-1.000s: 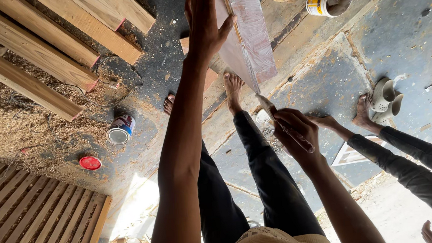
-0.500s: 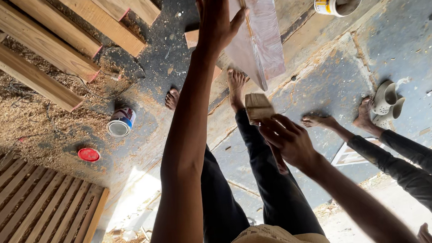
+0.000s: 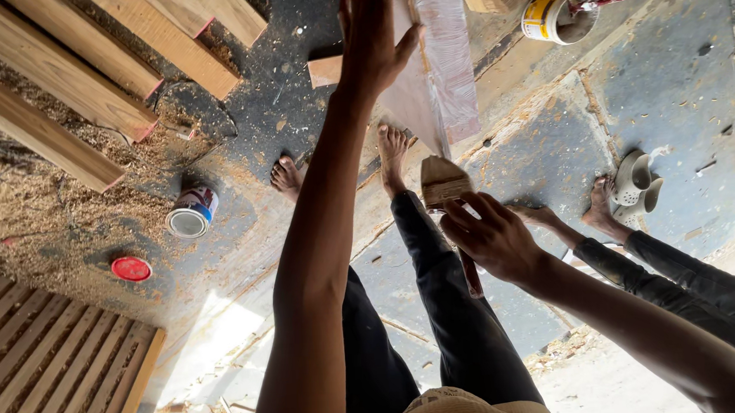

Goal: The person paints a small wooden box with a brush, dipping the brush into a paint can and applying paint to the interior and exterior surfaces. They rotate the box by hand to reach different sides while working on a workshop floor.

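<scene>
Nearest the camera, the right hand (image 3: pixel 493 238) has its grip closed around the handle of a paintbrush (image 3: pixel 445 182), bristles pointing away toward the lower edge of the board (image 3: pixel 428 88), close to it but whether touching I cannot tell. The left hand (image 3: pixel 372 37) reaches further out on a long straight arm, palm and spread fingers pressed flat against the face of the board, steadying it upright rather than clasping it; the thumb hooks toward the board's coated, pale shiny side. Judging from this, the step in hand is brushing a finish onto the board, and the next stroke seems to call for the bristles meeting the surface while the left hand keeps it from tipping. Below the hands the person's own legs in dark trousers stretch out to bare feet on the floor (image 3: pixel 546 141), which is stained and dusty. Another person's feet (image 3: pixel 603 209) and a pair of pale sandals (image 3: pixel 635 182) lie just to the right, so room for the brush arm is tight on that side. To the left there is more open floor, with an open tin (image 3: pixel 192 212) and a red lid (image 3: pixel 131 269) near a drift of sawdust. Furthest off, a paint can (image 3: pixel 557 15) stands beyond the board, and planks (image 3: pixel 89 70) are stacked at the upper left.
</scene>
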